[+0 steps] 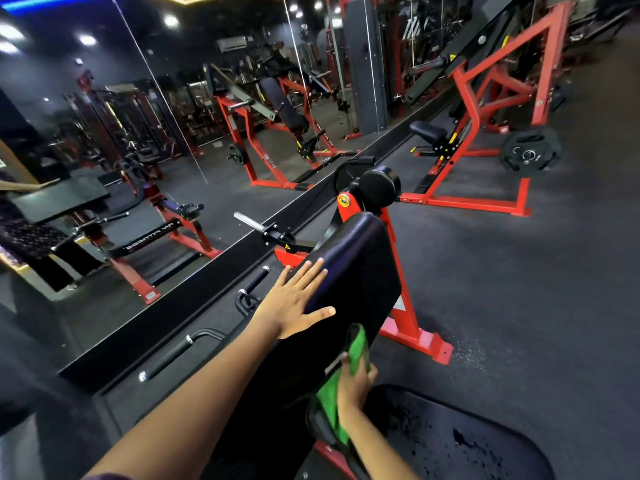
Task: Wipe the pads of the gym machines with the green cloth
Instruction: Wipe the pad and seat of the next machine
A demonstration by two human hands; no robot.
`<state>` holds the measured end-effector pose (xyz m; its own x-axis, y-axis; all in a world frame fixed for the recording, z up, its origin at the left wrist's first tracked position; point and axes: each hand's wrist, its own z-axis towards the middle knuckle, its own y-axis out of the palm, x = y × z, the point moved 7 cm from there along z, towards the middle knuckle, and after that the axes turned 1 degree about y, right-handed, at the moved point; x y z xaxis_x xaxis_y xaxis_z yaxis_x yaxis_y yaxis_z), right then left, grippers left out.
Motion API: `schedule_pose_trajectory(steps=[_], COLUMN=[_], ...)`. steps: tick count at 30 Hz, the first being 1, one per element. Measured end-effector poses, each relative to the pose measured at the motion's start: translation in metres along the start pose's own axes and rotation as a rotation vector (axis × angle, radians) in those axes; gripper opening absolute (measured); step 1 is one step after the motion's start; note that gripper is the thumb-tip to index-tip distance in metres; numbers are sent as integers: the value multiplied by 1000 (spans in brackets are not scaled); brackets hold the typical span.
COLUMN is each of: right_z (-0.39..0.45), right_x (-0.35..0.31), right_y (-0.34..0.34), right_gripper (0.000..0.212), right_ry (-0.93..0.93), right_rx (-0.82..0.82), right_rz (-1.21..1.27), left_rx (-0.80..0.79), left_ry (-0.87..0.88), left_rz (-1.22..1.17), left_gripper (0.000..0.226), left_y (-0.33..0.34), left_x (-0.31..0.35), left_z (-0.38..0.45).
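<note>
Right hand (355,384) grips green cloth (346,375) against black pad (360,271) side; left hand (294,303) flat, open on pad.

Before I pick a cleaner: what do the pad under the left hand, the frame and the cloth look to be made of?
Black pad: looks like vinyl or leather-type upholstery, smooth, with a soft sheen along its top edge. Red frame: apparently painted metal, glossy, with flat bolted feet. Green cloth: soft, matte fabric that folds under the right hand, maybe microfibre; weave too small to tell.

Green cloth (349,368), black pad (349,271), red frame (415,336), dk grey floor (519,289).
</note>
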<state>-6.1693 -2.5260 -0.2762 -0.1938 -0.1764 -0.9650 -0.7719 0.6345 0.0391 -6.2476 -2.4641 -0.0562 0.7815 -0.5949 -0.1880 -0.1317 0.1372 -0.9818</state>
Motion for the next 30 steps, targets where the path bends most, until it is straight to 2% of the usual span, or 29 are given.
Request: schedule_pose_trajectory(steps=[3, 4, 8, 10, 12, 15, 17, 19, 21, 22, 24, 26, 28, 30], right_z=[38, 42, 22, 14, 24, 56, 67, 65, 51, 40, 28, 39, 66, 96], right_x=[-16, -25, -36, -10, 10, 0, -22, -46, -56, -51, -28, 1, 8, -5], right_y=[-7, -5, 9, 8, -1, -6, -2, 0, 3, 5, 4, -1, -4, 1], right_gripper=[47, 48, 68, 57, 51, 46, 47, 51, 54, 55, 54, 50, 44, 38], right_ry=[229, 217, -90, -69, 55, 293, 319, 198, 18, -30, -48, 55, 185, 258], right_rx=[35, 38, -42, -57, -1, 33, 9, 7, -20, -47, -87, -87, -47, -19], right_rz=[49, 39, -25, -59, -21, 36, 38, 41, -5, -29, -43, -21, 52, 105], left_rx=[13, 4, -40, -31, -20, 29, 89, 208, 394, 438, 389, 257, 178, 115], left_ry=[13, 19, 8, 15, 29, 30, 30, 55, 83, 75, 50, 23, -8, -37], left_rz=[2, 9, 10, -42, -72, -86, -126, -148, -119, -106, -12, 93, 75, 13], left_gripper=[107, 106, 122, 123, 121, 103, 92, 73, 51, 47, 51, 62, 76, 74], left_y=[-2, -2, 6, 7, 6, -1, -5, -11, -21, -24, -24, -19, -18, -9], left_x=[1, 2, -1, -4, -4, -3, -5, -3, 1, 3, 10, 14, 12, 5], left_z=[-1, -2, 2, 4, 5, 7, 12, 20, 30, 37, 61, 85, 109, 128])
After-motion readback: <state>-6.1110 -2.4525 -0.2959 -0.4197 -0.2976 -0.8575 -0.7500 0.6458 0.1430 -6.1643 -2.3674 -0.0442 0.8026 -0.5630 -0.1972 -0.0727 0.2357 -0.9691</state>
